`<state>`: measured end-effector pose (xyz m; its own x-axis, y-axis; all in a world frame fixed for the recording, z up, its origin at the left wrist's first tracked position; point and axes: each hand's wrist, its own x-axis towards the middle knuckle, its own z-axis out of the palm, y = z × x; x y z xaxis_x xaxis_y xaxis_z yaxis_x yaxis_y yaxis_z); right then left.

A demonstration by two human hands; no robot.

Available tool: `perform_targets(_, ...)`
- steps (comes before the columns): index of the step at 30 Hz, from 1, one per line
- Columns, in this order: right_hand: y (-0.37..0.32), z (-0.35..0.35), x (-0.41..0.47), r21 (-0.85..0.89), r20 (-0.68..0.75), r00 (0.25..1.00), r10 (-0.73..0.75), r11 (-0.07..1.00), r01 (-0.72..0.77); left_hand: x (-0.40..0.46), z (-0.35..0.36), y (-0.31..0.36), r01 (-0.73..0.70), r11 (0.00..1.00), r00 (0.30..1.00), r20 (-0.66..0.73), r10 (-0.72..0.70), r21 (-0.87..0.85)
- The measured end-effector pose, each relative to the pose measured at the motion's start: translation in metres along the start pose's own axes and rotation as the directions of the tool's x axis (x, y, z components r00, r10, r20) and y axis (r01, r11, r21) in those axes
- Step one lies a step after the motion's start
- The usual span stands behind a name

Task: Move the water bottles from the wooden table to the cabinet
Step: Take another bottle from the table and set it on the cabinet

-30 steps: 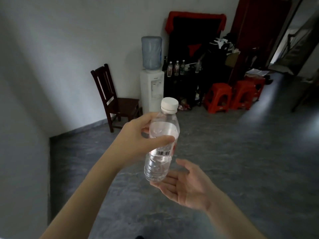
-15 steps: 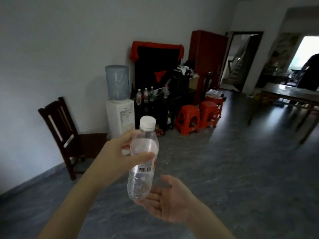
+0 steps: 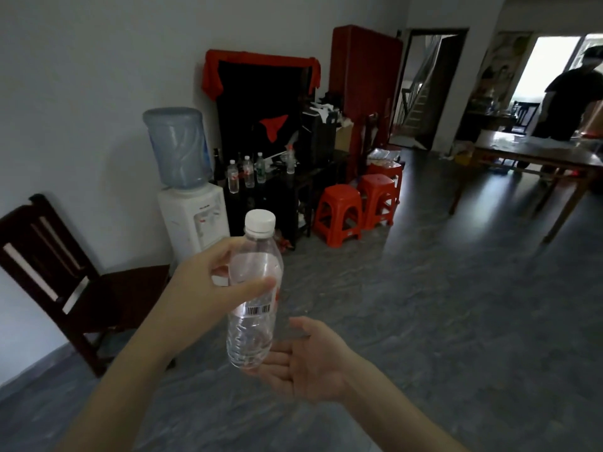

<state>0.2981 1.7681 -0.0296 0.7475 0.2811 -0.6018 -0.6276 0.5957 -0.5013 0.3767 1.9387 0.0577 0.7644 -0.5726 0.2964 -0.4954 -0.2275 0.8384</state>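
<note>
While the left hand (image 3: 208, 282) wraps thumb and fingers round the label band of the water bottle (image 3: 254, 298), the right hand (image 3: 303, 360) lies palm-up with fingers relaxed and spread just beneath the bottle's base, holding nothing; whether it touches the base cannot be told. The bottle is carried in the air, its long axis near upright with the white cap (image 3: 260, 220) on top, leaning slightly to the right. Ahead and a little left, past bare floor, stands the dark cabinet (image 3: 277, 203) beside the water dispenser (image 3: 192, 216), several bottles (image 3: 247, 172) already on its top. The wooden table (image 3: 535, 154) lies far right. The carry likely continues straight ahead, left hand leading.
</note>
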Motion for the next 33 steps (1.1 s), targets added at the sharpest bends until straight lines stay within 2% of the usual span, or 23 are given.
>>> perform_targets(10,-0.163,-0.035,0.108,0.054,0.000,1.000,-0.007,0.999,0.007,0.184,-0.001,-0.068,0.024,1.000,1.000,-0.010,-0.024,-0.014)
perform_targets(21,-0.278,-0.042,0.207,0.087,-0.014,1.000,-0.024,0.996,0.025,0.320,-0.020,-0.144,0.038,0.999,0.997,-0.072,-0.037,0.008)
perform_targets(28,-0.348,-0.023,0.302,0.107,0.051,0.999,-0.019,0.994,0.013,0.410,-0.062,-0.205,0.010,0.998,0.996,-0.084,-0.005,0.065)
perform_targets(33,-0.417,0.006,0.373,0.131,0.031,0.999,-0.044,0.991,0.039,0.493,-0.118,-0.250,0.023,0.998,0.998,-0.060,-0.019,0.065)
